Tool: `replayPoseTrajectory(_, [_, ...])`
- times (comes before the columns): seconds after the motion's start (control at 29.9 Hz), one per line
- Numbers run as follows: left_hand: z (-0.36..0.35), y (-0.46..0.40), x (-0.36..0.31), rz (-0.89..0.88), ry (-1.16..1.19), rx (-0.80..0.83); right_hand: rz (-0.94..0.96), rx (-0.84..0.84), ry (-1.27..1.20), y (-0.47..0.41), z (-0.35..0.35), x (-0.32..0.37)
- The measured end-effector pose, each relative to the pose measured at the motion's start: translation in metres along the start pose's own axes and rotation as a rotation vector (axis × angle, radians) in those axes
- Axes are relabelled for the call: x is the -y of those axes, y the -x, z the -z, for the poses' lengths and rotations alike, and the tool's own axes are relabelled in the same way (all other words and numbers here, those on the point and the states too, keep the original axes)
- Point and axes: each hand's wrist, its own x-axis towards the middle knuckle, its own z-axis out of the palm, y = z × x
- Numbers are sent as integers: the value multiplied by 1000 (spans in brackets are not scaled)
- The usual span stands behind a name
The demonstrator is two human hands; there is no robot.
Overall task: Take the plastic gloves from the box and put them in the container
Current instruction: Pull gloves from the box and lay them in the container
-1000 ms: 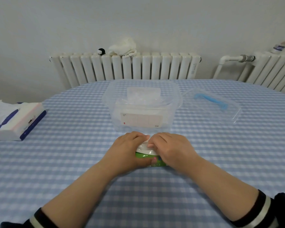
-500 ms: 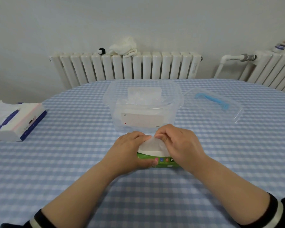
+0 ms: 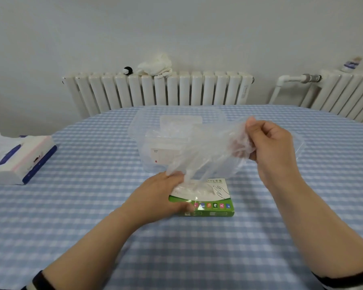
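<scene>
A green and white glove box [image 3: 213, 203] lies flat on the checked tablecloth in front of me. My left hand [image 3: 159, 195] grips its left end, thumb on the front side. A thin clear plastic glove [image 3: 205, 155] stretches from the box's top opening up to my right hand [image 3: 268, 143], which pinches the glove's upper end in the air. Behind the box stands the clear plastic container [image 3: 138, 130], open, with clear gloves and a white packet inside.
A tissue pack [image 3: 19, 158] with blue trim lies at the left of the table [image 3: 92, 206]. The container's clear lid [image 3: 300, 141] rests to the right, partly behind my right hand. White radiators [image 3: 155, 91] line the wall, a white cloth [image 3: 155, 64] on top.
My right hand has risen up and to the right, drawing a clear glove out of the box. My left hand stays on the box's left end.
</scene>
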Motion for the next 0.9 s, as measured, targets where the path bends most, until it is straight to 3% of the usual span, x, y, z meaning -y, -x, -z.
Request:
replayPoseTrajectory(0.1, [17, 2, -9, 61, 338, -228, -81, 39, -10, -2, 0, 0])
replayPoseTrajectory(0.17, [29, 1, -14, 8, 606, -380, -132, 61, -34, -3, -2, -1])
replayPoseTrajectory(0.23, [37, 0, -18, -43, 710, -458, -179, 84, -44, -3, -5, -2])
replayPoseTrajectory(0.3, [42, 2, -25, -13, 800, -640, -219, 94, -50, -1, -6, -1])
replayPoseTrajectory(0.37, [48, 6, -30, -66, 751, -908, -232, 108, -40, -1, -5, 0])
replayPoseTrajectory(0.43, [55, 11, -35, -274, 467, -1055, -239, 123, -18, 0, -5, 0])
replayPoseTrajectory(0.53, [64, 7, -53, -515, -175, -855, -261, 155, 9, 3, -9, -1])
replayPoseTrajectory(0.63, [59, -10, -72, -559, -477, -710, -250, 209, 62, 6, -13, 0])
replayPoseTrajectory(0.73, [59, -25, -79, -576, -482, -760, -214, 264, 172, 8, -11, 0])
replayPoseTrajectory(0.9, [84, -41, -85, -256, -56, -517, -204, 371, 166, 3, -5, -2])
